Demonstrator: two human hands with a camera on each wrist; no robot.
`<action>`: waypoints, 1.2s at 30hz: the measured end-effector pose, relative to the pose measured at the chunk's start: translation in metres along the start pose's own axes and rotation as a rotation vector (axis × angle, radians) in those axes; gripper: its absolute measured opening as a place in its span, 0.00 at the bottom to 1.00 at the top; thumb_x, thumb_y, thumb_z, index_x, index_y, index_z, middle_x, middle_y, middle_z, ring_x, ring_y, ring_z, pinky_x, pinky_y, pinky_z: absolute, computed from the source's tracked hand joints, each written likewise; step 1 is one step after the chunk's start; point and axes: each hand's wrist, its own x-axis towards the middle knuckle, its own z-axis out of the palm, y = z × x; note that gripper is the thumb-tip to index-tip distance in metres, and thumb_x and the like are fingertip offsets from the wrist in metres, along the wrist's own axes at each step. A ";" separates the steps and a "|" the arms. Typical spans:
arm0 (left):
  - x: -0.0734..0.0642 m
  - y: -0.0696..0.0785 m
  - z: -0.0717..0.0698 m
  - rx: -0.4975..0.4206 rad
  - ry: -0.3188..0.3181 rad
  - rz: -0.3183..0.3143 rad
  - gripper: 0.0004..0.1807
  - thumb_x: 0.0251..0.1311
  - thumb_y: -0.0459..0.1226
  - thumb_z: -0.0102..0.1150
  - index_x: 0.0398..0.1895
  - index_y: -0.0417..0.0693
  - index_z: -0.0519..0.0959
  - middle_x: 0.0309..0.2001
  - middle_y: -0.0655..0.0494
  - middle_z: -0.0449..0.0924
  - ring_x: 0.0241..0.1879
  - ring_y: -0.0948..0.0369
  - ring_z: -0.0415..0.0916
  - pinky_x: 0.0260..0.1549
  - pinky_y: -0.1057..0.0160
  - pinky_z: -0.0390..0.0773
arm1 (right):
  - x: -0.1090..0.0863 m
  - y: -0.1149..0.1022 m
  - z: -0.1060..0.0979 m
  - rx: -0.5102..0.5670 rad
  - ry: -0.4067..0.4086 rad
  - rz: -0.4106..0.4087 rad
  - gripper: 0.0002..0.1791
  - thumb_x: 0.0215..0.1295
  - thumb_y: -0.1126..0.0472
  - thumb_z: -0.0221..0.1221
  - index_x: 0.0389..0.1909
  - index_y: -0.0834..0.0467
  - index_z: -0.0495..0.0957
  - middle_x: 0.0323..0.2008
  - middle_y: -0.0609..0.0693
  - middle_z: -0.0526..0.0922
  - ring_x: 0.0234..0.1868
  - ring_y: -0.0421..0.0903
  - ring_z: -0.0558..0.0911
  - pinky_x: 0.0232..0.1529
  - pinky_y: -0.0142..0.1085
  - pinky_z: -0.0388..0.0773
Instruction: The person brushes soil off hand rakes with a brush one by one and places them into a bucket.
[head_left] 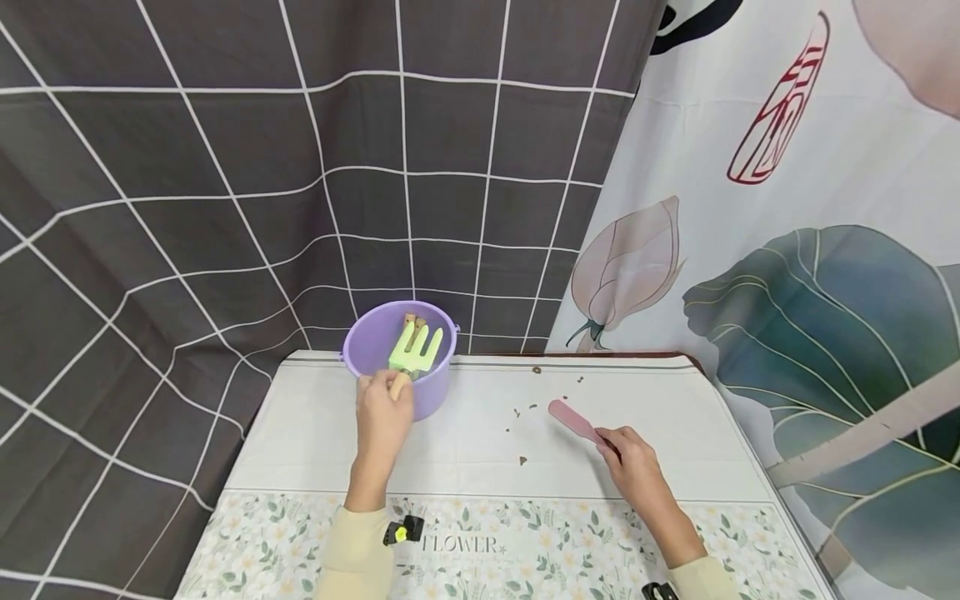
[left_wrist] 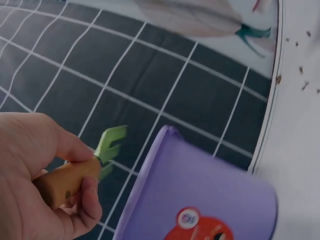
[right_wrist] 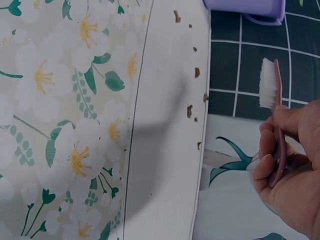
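My left hand [head_left: 382, 417] grips the wooden handle of a small green garden fork [head_left: 415, 354]. Its tines overlap the mouth of a purple bucket [head_left: 433, 398] in the head view; in the left wrist view they stand beside the rim. Wooden handle ends [head_left: 414, 320] show inside the bucket. Over the right part of the table, my right hand [head_left: 633, 467] holds a pink brush [head_left: 573, 419] by its handle, thumb along it. White bristles [right_wrist: 267, 84] appear in the right wrist view, raised off the tabletop.
Several brown crumbs [head_left: 523, 460] lie scattered on the white part of the table cover [head_left: 480, 467], between bucket and brush. A floral band [head_left: 270, 542] runs along the near side. Behind the table hang a dark checked curtain [head_left: 450, 208] and a white leaf-print one [head_left: 697, 125].
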 end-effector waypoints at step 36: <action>0.087 0.000 -0.018 0.218 0.020 0.134 0.23 0.59 0.28 0.67 0.52 0.24 0.69 0.45 0.27 0.77 0.48 0.30 0.79 0.54 0.36 0.79 | -0.008 0.008 0.000 -0.006 0.036 -0.016 0.14 0.65 0.69 0.68 0.52 0.64 0.85 0.39 0.54 0.83 0.35 0.43 0.81 0.32 0.37 0.83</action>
